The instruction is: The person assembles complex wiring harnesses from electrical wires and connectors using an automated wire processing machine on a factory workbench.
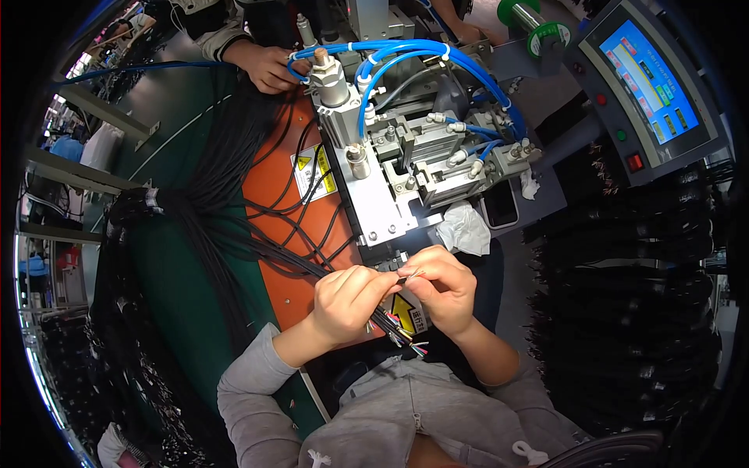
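Observation:
Close in front of my body, my left hand [349, 303] is closed round black cables, thumb and forefinger pinching one near its end. Fingertips of my right hand [441, 287] meet it there, pinched on the thin wire ends of that cable. Below my left hand hang the other cable ends [399, 334], their cores fanned out in pink, white, green and other colours. The black cables [269, 248] run back to the left over an orange board [285, 282]. Just beyond my hands stands a silver bench machine [374, 204] with pneumatic cylinders and blue air hoses [413, 45].
A control panel [647, 74] with a lit screen and buttons is at the far right. Crumpled white tissue [463, 228] and a phone [499, 206] lie beside the machine. Bundled black cables [624, 296] fill the right side. Another person's hand [271, 69] rests on cables at the back left.

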Tool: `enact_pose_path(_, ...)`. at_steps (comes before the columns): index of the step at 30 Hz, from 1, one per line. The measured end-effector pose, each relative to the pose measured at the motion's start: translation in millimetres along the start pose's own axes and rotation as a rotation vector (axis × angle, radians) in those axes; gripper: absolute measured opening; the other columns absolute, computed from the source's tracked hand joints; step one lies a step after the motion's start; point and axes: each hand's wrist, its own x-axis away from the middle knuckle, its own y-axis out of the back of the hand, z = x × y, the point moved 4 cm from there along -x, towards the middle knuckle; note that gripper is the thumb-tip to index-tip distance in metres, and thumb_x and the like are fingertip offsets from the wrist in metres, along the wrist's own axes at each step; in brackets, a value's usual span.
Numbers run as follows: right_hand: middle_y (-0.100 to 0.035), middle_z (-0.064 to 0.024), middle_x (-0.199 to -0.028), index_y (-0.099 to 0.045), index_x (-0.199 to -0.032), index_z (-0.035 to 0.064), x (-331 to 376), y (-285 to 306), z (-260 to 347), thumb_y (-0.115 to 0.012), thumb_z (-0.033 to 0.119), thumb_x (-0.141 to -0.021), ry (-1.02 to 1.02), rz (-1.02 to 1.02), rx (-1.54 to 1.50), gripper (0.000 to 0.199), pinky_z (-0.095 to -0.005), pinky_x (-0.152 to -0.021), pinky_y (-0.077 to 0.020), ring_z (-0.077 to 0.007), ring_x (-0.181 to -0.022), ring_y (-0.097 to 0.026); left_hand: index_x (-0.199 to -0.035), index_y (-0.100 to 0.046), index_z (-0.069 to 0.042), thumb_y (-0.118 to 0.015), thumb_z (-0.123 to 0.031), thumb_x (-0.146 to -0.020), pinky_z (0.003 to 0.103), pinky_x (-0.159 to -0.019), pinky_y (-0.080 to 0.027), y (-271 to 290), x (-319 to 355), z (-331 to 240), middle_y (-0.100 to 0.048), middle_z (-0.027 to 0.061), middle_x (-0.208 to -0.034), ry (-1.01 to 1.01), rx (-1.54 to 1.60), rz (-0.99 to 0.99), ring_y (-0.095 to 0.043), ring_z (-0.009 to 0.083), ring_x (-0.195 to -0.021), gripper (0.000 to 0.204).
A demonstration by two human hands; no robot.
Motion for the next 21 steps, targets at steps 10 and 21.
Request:
enact_pose_path(10, -0.063, -0.0082, -0.076, -0.065, -0.075, 0.0032, -6, 5, 17, -0.078, -0.001, -0.066, 0.21, -0.099, 0.498, 0.017, -0.0299, -0.062, -0.045, -0.0221, -0.069, -0.059, -0.091, -0.065, -0.003, -0.067, -0.011, -0.075, 0.026, -0.045, -0.039, -5, -1, -3, -0.054, 0.002, -0.074, 0.034, -0.155, 0.147, -0.053, 0.0125, -0.06, 0.018)
enact_pose_path(21, -0.061, -0.0022, -0.086, -0.06, -0.085, -0.0002, 4, 30, -32, -0.068, 0.006, -0.085, -0.633, 0.249, -0.149, 0.009, -0.0234, -0.07, -0.0442, -0.0072, -0.079, -0.054, -0.1, -0.067, -0.005, -0.065, -0.01, -0.07, 0.022, -0.047, -0.037, -13, 5, -4, -0.057, -0.0007, -0.078, -0.06, -0.3, 0.143, -0.053, 0.0087, -0.061, 0.031)
